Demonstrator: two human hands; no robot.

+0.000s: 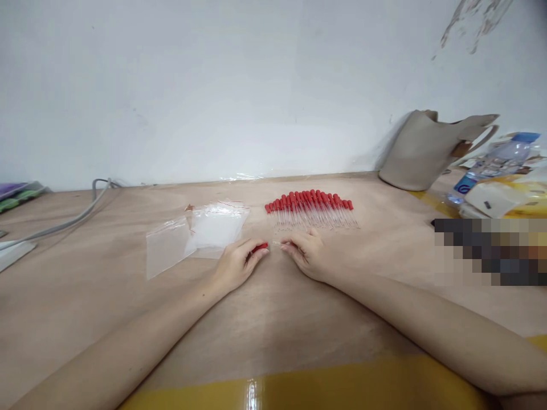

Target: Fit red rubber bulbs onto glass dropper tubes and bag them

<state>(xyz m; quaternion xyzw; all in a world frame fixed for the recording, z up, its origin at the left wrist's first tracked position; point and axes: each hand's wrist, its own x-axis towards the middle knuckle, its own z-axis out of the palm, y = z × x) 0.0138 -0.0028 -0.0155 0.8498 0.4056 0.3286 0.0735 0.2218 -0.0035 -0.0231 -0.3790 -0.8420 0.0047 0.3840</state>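
Note:
Between the thumb and fingers of my left hand (237,263) is a red rubber dropper bulb (261,246), its tip pointing right. Facing it, my right hand (311,255) pinches a thin clear dropper tube (277,244). A small gap shows between the bulb and the tube. Just beyond my hands, a row of droppers (310,206) lies fanned on the table, red bulbs toward the wall and clear tubes toward me. Past my left hand lie clear zip bags (167,247), and a whitish one (219,226) overlaps them.
The wooden table (256,324) meets a white wall, with yellow tape (299,387) along its near edge. A grey cable (64,224) runs at the left. A beige bag (416,154), a plastic bottle (498,162) and a yellow-and-white package (499,196) stand at the right.

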